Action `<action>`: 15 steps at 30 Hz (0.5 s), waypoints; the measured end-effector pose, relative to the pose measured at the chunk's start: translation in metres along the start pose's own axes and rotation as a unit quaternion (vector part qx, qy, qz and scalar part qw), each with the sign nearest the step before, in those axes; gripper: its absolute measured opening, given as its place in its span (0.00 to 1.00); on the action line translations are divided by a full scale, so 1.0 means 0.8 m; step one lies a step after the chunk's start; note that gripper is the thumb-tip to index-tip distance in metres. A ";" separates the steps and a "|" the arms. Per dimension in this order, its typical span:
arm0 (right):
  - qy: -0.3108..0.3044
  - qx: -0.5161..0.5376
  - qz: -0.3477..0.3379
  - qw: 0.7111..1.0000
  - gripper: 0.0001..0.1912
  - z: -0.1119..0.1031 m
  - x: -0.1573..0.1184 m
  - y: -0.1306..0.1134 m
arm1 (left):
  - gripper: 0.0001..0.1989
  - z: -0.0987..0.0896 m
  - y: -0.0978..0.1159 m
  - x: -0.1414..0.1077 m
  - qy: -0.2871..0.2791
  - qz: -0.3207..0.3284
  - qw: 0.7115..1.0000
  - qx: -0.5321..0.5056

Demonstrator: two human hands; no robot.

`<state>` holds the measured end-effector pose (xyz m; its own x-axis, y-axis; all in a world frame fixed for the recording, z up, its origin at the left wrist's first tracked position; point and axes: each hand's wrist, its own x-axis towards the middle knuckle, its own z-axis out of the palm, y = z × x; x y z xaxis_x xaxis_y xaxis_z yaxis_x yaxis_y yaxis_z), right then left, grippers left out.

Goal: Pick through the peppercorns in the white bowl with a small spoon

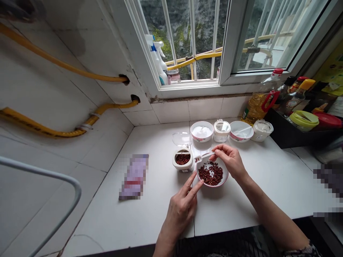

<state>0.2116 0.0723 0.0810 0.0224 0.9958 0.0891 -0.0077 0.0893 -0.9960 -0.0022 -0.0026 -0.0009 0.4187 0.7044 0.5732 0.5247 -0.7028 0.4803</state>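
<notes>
A white bowl with a pink rim (226, 177) holds reddish-brown Sichuan peppercorns (210, 175). My right hand (230, 161) pinches the handle of a small white spoon (198, 159), whose scoop is above the bowl's left edge with a few peppercorns in it. Against the bowl's lower left rim rest the outstretched index and middle fingers of my left hand (183, 207); its other fingers are partly hidden. Just left of the bowl stands a white seasoning jar (183, 166), its clear lid (182, 139) flipped up, with peppercorns inside.
Behind are a bowl of white powder (202, 131), a lidded jar (222, 130), another bowl (241, 131) with a spoon and a second closed jar (262, 130). A purple packet (135, 176) lies left. An oil bottle (255, 103) and a black condiment rack (284, 130) stand right.
</notes>
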 end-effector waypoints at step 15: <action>0.008 -0.272 -0.290 0.917 0.10 0.017 -0.011 -0.001 | 0.32 0.001 -0.001 -0.002 -0.003 -0.004 1.000 0.010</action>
<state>0.1976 0.0636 0.0815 -0.1205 0.7829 0.6104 0.5103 0.5763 -0.6383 -0.0026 -0.0031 -0.0024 0.4190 0.7109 0.5648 0.5423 -0.6949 0.4723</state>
